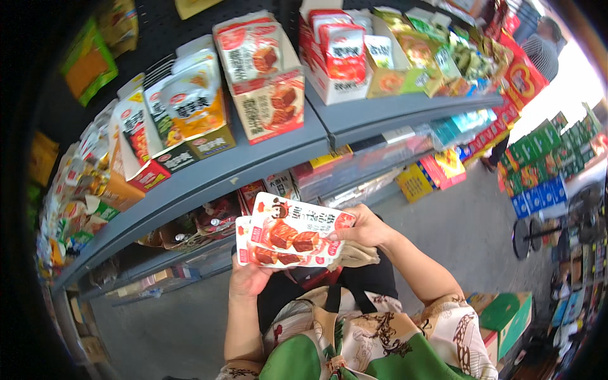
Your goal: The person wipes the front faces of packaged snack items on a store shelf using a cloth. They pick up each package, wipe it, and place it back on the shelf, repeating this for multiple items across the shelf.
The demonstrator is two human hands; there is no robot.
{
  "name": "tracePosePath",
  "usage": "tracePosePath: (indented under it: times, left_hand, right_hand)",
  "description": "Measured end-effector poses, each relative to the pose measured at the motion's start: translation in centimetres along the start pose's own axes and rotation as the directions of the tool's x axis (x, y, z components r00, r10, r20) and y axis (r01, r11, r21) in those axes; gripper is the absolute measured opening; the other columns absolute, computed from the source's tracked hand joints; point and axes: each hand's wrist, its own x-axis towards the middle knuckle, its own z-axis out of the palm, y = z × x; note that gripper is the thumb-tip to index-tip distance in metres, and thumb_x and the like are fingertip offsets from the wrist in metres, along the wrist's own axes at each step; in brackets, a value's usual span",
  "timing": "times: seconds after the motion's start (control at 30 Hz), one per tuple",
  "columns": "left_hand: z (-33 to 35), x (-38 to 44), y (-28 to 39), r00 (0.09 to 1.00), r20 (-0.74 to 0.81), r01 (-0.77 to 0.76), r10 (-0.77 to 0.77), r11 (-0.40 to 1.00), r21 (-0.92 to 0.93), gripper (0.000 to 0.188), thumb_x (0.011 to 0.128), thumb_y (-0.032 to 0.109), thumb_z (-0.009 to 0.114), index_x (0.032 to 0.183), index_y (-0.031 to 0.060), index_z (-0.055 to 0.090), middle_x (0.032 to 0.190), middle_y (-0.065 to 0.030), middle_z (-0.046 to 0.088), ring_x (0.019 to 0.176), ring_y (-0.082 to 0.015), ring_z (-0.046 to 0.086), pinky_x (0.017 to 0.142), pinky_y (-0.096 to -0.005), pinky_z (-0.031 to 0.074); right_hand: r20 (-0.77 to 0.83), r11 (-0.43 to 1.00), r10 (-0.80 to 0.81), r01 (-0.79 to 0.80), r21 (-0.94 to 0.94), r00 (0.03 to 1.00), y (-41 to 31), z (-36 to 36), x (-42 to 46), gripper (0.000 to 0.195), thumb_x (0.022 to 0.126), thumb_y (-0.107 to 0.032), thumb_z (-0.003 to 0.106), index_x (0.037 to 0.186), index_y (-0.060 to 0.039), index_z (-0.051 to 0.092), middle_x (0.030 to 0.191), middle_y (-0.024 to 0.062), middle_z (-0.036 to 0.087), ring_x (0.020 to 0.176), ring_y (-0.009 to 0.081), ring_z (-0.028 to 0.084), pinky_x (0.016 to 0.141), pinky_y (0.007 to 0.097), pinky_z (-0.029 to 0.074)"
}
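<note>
Two white-and-red snack packets with pictures of glazed brown chunks are in front of my body, overlapping. My right hand (368, 227) pinches the upper snack packet (285, 227) by its right end. Under it lies the lower snack packet (243, 247), its lower left corner in my left hand (251, 279). The left thumb and fingers are partly hidden by the packets. A crumpled beige cloth (355, 256) hangs below my right hand; whether that hand grips it, I cannot tell.
A grey metal shelf (280, 154) curves across the front, bearing several open display boxes, among them a box of similar packets (270, 107). Lower shelves hold more packaged goods. To the right are stacked green cartons (532, 147), a black fan (522, 237) and a person (541, 50). A green-and-brown carton (508, 313) stands behind my right elbow.
</note>
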Motion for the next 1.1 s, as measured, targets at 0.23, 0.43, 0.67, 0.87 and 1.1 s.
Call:
tracePosePath:
  times: [0.23, 0.43, 0.67, 0.87, 1.1]
  left_hand:
    - [3.3, -0.3, -0.3, 0.990, -0.091, -0.112, 0.105, 0.990, -0.082, 0.045, 0.089, 0.007, 0.052, 0.130, -0.0008, 0.035, 0.122, -0.0204, 0.051, 0.102, -0.0371, 0.058, 0.075, -0.0535, 0.054]
    - [5.1, 0.2, 2.7, 0.970, -0.135, -0.220, 0.204, 0.968, -0.118, 0.041, 0.091, 0.012, 0.048, 0.128, -0.0008, 0.036, 0.120, -0.0200, 0.052, 0.099, -0.0348, 0.060, 0.075, -0.0483, 0.055]
    - [3.4, -0.4, 2.7, 0.974, -0.156, -0.194, 0.166, 0.962, -0.190, 0.040, 0.091, 0.011, 0.049, 0.128, 0.0011, 0.037, 0.119, -0.0193, 0.053, 0.101, -0.0349, 0.059, 0.074, -0.0486, 0.055]
    - [2.6, -0.8, 1.2, 0.981, -0.178, -0.110, 0.074, 0.973, -0.202, 0.036, 0.090, 0.007, 0.050, 0.125, 0.0016, 0.042, 0.116, -0.0186, 0.055, 0.098, -0.0338, 0.060, 0.073, -0.0506, 0.055]
    - [0.9, -1.1, 0.4, 0.982, -0.186, -0.065, 0.037, 0.987, -0.148, 0.041, 0.091, 0.008, 0.047, 0.129, 0.0019, 0.035, 0.119, -0.0203, 0.053, 0.101, -0.0355, 0.059, 0.073, -0.0501, 0.055]
  right_hand:
    - [0.072, 0.908, -0.059, 0.083, -0.411, 0.996, -7.8, 0.4, 0.9, 0.023, 0.074, -0.004, 0.074, 0.093, 0.0024, 0.063, 0.087, 0.0041, 0.067, 0.080, 0.0068, 0.057, 0.075, 0.0270, 0.049]
    - [-0.045, 0.926, -0.183, 0.156, -0.345, 0.982, -13.8, 1.3, 0.8, 0.024, 0.079, -0.006, 0.069, 0.099, 0.0052, 0.060, 0.089, 0.0048, 0.066, 0.080, 0.0055, 0.056, 0.073, 0.0248, 0.049]
    - [0.026, 0.621, -0.506, 0.385, -0.683, 0.862, -25.4, -1.2, -1.5, 0.019, 0.068, -0.009, 0.077, 0.080, 0.0012, 0.067, 0.068, 0.0010, 0.063, 0.065, 0.0057, 0.057, 0.061, 0.0225, 0.047]
    - [0.108, 0.322, -0.535, 0.320, -0.891, 0.838, -32.5, -1.2, -0.5, 0.012, 0.077, -0.004, 0.066, 0.080, 0.0051, 0.058, 0.062, 0.0027, 0.055, 0.061, 0.0041, 0.045, 0.058, 0.0235, 0.043]
    - [0.206, 0.042, -0.452, 0.252, -0.967, 0.868, -37.1, -0.6, 4.9, 0.015, 0.076, -0.004, 0.064, 0.082, 0.0066, 0.055, 0.065, 0.0112, 0.053, 0.064, 0.0099, 0.047, 0.061, 0.0275, 0.043]
